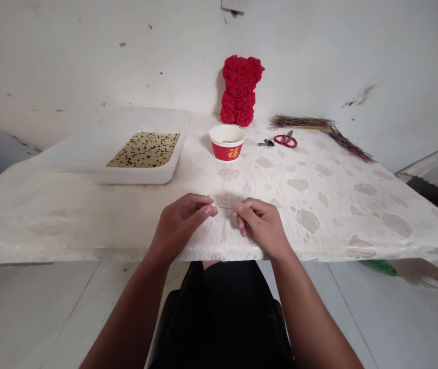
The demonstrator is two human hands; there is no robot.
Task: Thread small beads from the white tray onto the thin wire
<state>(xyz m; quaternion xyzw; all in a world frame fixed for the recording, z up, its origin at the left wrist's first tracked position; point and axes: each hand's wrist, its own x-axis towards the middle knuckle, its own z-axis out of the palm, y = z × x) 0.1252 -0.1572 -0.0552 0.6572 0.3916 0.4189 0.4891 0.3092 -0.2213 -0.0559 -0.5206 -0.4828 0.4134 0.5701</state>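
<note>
A table covered with a white, glossy cloth printed with pale heart-like blotches (318, 205) carries everything. At its back left lies a white rectangular plastic tray (88, 154), its floor partly covered by a flat layer of tiny yellow and black beads (144, 149). Right of the tray stands a red-and-white paper cup (227, 143). Behind the cup, against the wall, sits a red bear made of foam roses (241, 91). Further right lie a small dark metal tool (265, 143), red-handled scissors (285, 140) just beside it, and a long bundle of multicoloured thin strands (311, 123).
</note>
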